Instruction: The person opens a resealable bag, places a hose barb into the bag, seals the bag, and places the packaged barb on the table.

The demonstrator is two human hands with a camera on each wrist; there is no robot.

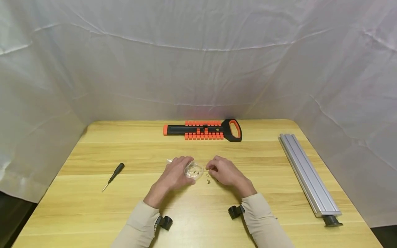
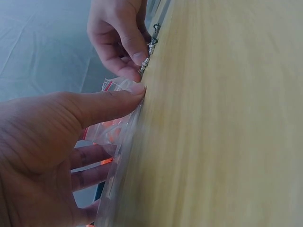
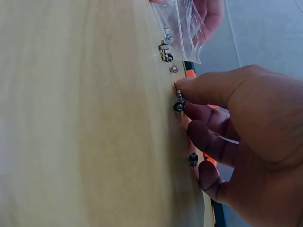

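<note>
My left hand point(image 1: 178, 174) holds a clear zip bag point(image 1: 194, 171) between thumb and fingers, its mouth facing the right hand. Inside the bag lie several small brass-coloured screw-like metal pieces point(image 3: 164, 47). The zip strip shows red in the left wrist view, along the bag point(image 2: 111, 124). Just right of the mouth, my right hand point(image 1: 224, 170) has thumb and forefinger pinched together low over the table, on a small metal screw point(image 1: 209, 170). More loose metal pieces point(image 1: 209, 182) lie on the wood beside and below its fingertips, one of them point(image 3: 193, 159) near the curled lower fingers.
A black and orange tool with a loop handle point(image 1: 203, 130) lies at the back of the wooden table point(image 1: 93, 213). To the left rests a black-handled screwdriver point(image 1: 113, 176). A long silver metal rail point(image 1: 310, 175) lies along the right side. White cloth point(image 1: 198, 69) encloses the back and sides.
</note>
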